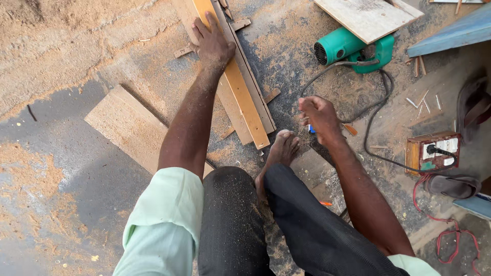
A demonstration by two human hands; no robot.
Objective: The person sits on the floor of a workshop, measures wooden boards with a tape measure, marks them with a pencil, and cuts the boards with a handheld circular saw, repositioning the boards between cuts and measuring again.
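My left hand (212, 45) presses flat, fingers spread, on the orange wooden strip (238, 84) lying over planks on the sawdust-covered floor (66, 153), my bare foot (279, 153) bracing its near end, while my right hand (318, 115) pinches a small blue-tipped pencil (311, 129) beside it, no mark visible yet.

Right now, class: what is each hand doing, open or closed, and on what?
Left hand: open, pressed flat on the wooden strip.
Right hand: closed on a small object with a blue tip; its kind cannot be told.

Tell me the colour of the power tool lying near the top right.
The power tool is green, with a dark vent grille; the head view shows it.
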